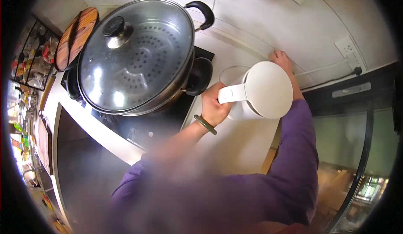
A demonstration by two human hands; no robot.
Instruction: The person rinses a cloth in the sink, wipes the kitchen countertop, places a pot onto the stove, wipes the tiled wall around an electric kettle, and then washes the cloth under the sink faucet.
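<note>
My left hand (215, 104), with a dark green bangle at the wrist, is wrapped round the handle of a white electric kettle (268, 90). The kettle is seen from above, its round lid facing me, over the white counter (235, 150). Beyond it, my right hand (282, 60) reaches to the back of the counter by the wall. Its fingers look bent together, and the kettle hides part of that arm; what they hold, if anything, does not show. A thin white cord (228, 68) loops on the counter between the kettle and the stove.
To the left, a large steamer pot (138, 57) with a glass lid stands on a black cooktop (168, 122). A wooden lid (77, 39) leans behind it. Wall sockets (349, 49) with a plugged-in cord are at right, above a dark-framed cabinet (357, 92).
</note>
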